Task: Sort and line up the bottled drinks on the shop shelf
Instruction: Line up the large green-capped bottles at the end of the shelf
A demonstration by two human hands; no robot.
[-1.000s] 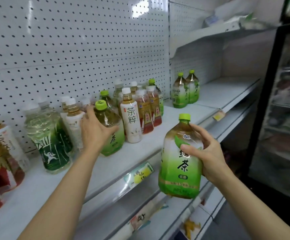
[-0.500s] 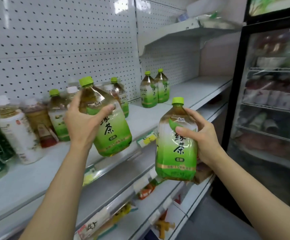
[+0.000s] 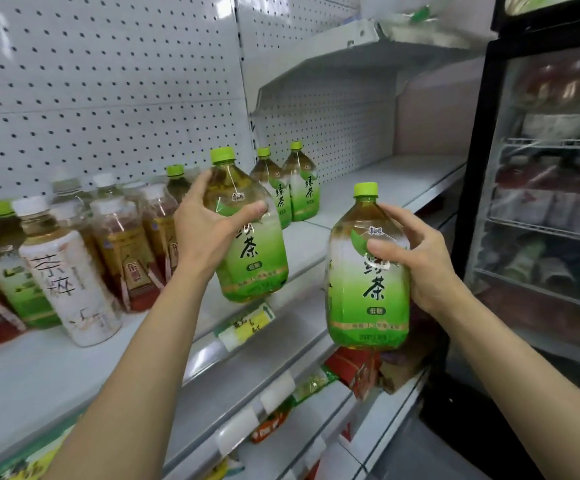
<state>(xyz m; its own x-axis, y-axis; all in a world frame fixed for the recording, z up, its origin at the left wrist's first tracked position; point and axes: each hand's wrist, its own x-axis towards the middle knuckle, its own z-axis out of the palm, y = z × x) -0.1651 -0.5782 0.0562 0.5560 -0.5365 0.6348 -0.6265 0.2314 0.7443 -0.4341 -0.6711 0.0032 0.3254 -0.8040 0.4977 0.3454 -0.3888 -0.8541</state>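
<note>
My left hand [image 3: 205, 230] grips a large green-tea bottle [image 3: 257, 258] with a green cap, held above the front of the white shelf [image 3: 378, 188]. My right hand [image 3: 416, 258] grips a second, matching green-tea bottle [image 3: 368, 292] in front of the shelf, lower and to the right. Two more of the same bottles [image 3: 295, 188] stand together further back on the shelf. To the left stands a mixed group: a white-labelled tea bottle [image 3: 70, 275], brown tea bottles with red labels [image 3: 125, 251] and a green-labelled bottle [image 3: 11, 268].
A white pegboard wall [image 3: 108, 81] backs the shelf, and another shelf [image 3: 350, 43] hangs above. A yellow price tag [image 3: 247, 323] sits on the shelf edge. Lower shelves hold packets [image 3: 361, 368]. A glass-door fridge [image 3: 541, 202] stands at the right.
My left hand has lifted its green-tea bottle off the shelf and carried it right, toward the two standing bottles. My right hand still holds its bottle. The view has swung right.
</note>
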